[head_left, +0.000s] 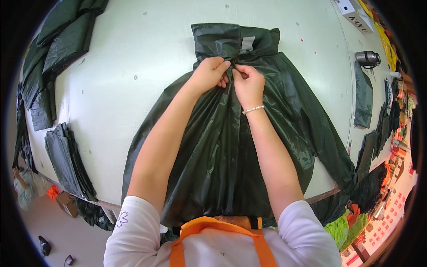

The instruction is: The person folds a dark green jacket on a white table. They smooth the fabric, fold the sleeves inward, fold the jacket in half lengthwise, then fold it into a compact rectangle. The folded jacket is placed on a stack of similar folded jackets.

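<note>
A dark green, shiny raincoat [213, 147] lies spread on the pale table, its collar or hood end [218, 40] at the far side and its lower part hanging toward me. A small pale label [247, 43] shows at the neck. My left hand [211, 73] pinches the coat's front at the neck, thumb against fingers. Close beside it, my right hand [249, 84] grips the same front edge between thumb and forefinger. What exactly lies between the fingertips is too small to see. The coat's right sleeve [329, 142] stretches down to the table's near edge.
Folded dark green garments [66, 44] lie in piles at the far left, with another folded stack [69, 160] nearer. On the right are a metal flask [367, 58], a white box [353, 15] and more folded garments [363, 98]. A cardboard box [66, 204] stands on the floor.
</note>
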Motion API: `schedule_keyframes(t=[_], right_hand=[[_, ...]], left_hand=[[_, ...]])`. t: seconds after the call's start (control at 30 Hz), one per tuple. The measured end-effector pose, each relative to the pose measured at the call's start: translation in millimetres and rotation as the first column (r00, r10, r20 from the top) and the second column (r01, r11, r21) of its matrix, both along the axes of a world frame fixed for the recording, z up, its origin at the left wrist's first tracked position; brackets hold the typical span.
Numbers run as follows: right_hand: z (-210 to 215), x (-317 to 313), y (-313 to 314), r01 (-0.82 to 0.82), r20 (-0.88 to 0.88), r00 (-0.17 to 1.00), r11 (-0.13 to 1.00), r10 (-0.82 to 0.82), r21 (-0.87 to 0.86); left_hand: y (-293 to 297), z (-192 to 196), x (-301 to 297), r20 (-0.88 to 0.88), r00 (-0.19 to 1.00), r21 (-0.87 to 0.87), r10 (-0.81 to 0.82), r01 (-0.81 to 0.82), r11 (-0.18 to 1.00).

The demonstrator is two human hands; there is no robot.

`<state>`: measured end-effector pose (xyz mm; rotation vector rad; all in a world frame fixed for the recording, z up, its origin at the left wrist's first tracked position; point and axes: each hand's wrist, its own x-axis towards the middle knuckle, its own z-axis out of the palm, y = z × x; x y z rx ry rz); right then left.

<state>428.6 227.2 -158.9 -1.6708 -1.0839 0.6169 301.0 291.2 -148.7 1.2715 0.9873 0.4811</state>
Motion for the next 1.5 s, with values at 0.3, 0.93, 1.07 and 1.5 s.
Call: schedule_keyframes(t=[0.3,0.93,1.07,1.5], right_hand=[[0,-4,-7,-0.011,-0.207,0.978,0.999,0.003,-0.039],[18,-28,-55,-0.183,0.328,0.927,0.983,0.18,-0.024],[41,-45,-169,-0.318,0.161,0.91,0.893,0.381,-0.318],[34,-37,-223,-0.195,-0.268,0.959,0.893,0.088,-0.406]], left_hand=[[-3,5,2,-0.021,0.999,0.07,0.029,-0.027,0.997],[-57,36,-11,-0.274,0.888,0.696,0.369,-0.082,0.713],[-158,55,-50,-0.441,0.838,0.46,0.32,-0.095,0.883],[-210,21,-40,-0.426,0.899,0.185,-0.1,0.195,0.963]])
